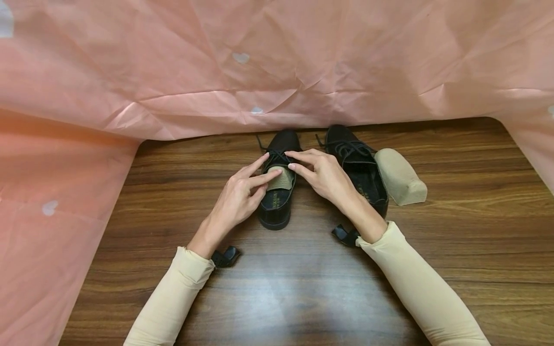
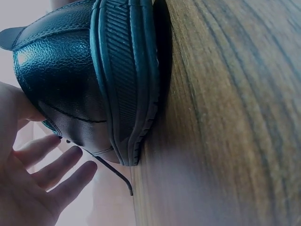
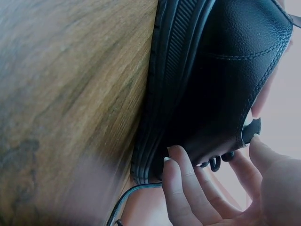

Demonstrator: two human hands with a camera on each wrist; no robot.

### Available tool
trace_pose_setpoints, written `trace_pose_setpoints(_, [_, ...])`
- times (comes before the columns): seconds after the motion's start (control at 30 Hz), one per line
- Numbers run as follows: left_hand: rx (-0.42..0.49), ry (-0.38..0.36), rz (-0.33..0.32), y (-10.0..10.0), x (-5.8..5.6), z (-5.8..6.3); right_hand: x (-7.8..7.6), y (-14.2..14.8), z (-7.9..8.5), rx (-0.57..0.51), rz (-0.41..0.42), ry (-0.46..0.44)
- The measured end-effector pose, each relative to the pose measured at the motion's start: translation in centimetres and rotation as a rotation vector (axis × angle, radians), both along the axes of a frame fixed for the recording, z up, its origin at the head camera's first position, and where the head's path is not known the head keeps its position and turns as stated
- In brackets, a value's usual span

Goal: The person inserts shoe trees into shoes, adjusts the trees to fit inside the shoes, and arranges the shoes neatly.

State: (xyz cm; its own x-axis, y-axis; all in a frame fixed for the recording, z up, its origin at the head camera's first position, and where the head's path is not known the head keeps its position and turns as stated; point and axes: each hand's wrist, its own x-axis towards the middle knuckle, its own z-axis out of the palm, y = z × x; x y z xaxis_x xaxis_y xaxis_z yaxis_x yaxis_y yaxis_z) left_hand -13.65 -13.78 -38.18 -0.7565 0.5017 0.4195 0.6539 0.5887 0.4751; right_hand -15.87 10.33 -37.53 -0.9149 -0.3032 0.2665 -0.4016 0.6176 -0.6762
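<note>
left hand [image 1: 237,193], fingers extended, touches beige insert [image 1: 283,181]; right hand [image 1: 328,177], likewise, black shoe [image 1: 283,141]

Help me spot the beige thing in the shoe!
On the wooden surface, find the black shoe on the left. In its opening, by the left hand, sits the beige piece. Its look-alike lies outside the other shoe; this one's tucked inside.

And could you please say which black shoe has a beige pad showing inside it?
The left shoe: one beige pad sits in its opening, while the other pad lies beside the right shoe.
</note>
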Motion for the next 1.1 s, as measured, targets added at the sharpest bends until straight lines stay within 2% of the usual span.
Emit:
trace_pose_setpoints(0.77, [-0.024, 0.012, 0.041, 0.44, -0.02, 0.03, -0.01, 0.09, -0.1, -0.004, -0.006, -0.007])
trace_pose_setpoints(1.1, [-0.016, -0.004, 0.006, 0.16, -0.15, -0.55, 0.05, 0.07, -0.08, -0.011, -0.008, -0.025])
